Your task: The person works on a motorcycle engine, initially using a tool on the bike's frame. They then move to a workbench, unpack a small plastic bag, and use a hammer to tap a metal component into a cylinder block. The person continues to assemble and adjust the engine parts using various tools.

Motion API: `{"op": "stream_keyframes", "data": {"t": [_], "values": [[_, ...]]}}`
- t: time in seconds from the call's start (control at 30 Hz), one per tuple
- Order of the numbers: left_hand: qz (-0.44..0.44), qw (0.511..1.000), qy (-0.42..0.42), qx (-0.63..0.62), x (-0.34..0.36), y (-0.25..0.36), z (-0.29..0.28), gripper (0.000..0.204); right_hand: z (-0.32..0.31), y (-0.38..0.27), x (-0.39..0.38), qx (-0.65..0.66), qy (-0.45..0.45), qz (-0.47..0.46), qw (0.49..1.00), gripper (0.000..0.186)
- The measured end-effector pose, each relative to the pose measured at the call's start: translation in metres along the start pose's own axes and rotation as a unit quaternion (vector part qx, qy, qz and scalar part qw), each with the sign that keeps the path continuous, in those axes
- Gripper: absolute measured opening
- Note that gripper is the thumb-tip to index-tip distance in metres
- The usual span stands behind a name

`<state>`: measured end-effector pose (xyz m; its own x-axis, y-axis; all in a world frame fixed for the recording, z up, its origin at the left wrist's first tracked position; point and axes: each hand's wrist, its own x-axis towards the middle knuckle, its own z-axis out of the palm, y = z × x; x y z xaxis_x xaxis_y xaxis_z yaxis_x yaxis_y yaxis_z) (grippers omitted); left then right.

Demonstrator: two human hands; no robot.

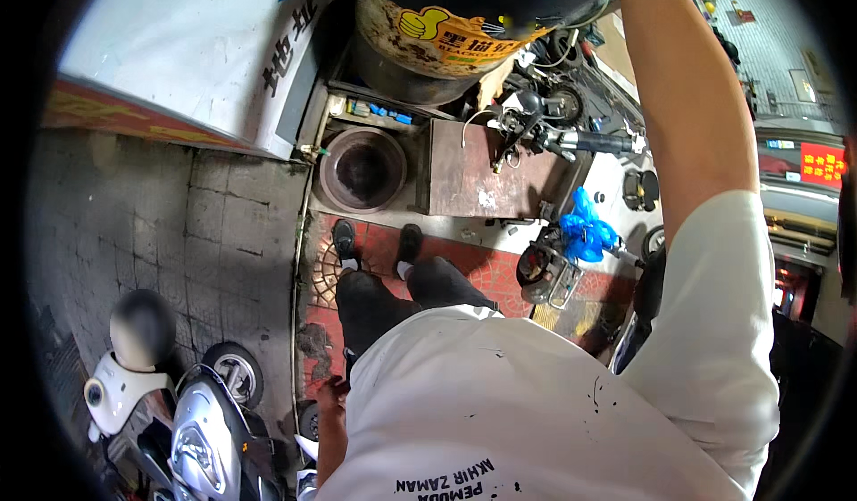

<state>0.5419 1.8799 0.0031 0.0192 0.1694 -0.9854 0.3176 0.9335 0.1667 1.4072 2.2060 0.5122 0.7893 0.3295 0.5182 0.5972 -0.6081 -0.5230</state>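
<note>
Fingers of the left hand (333, 394) hang low beside the dark trousers (379, 309), apparently bent; whether they hold anything, I cannot tell. Just below them, toward the lower edge, a small dark wheel (309, 421) is partly hidden by the left forearm. To the left of these fingers, apart from them, stands a silver-grey scooter (198, 452).

The right forearm (674, 82) reaches up past the upper edge, so the right hand is out of sight and I cannot tell the state of its fingers. Left of where that forearm leaves view stands a large black drum (420, 66) with a yellow-orange label.

Well ahead of the left fingers, beyond the shoes (343, 240), sit a round brown basin (361, 169) and, to its right, a brown table (460, 175). A blue plastic bag (586, 226) lies farther right, beyond red paving (495, 273).
</note>
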Motion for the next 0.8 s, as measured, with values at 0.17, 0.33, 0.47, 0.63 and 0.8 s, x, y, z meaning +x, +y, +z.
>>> {"op": "stream_keyframes", "data": {"t": [0.17,0.33,0.47,0.63,0.8], "values": [[0.125,0.932,-0.029,0.338,0.049,0.165,-0.074,0.044,0.006,-0.011,0.016,-0.016,0.050,-0.010,0.999,0.096],[0.181,0.983,0.025,-0.010,0.041,0.331,-0.095,0.041,-0.054,-0.003,-0.080,0.121,-0.059,0.011,0.991,0.091],[0.181,0.971,0.034,0.151,0.056,0.406,-0.083,0.038,-0.057,0.126,-0.236,0.005,-0.072,0.077,0.994,0.047],[0.203,0.873,0.016,0.443,0.022,0.461,0.045,0.039,-0.167,0.224,-0.556,-0.222,-0.525,0.281,0.772,0.054],[0.271,0.797,-0.080,0.533,0.064,0.467,0.143,0.033,-0.295,0.241,-0.818,-0.107,-0.362,0.683,0.625,0.041]]}}
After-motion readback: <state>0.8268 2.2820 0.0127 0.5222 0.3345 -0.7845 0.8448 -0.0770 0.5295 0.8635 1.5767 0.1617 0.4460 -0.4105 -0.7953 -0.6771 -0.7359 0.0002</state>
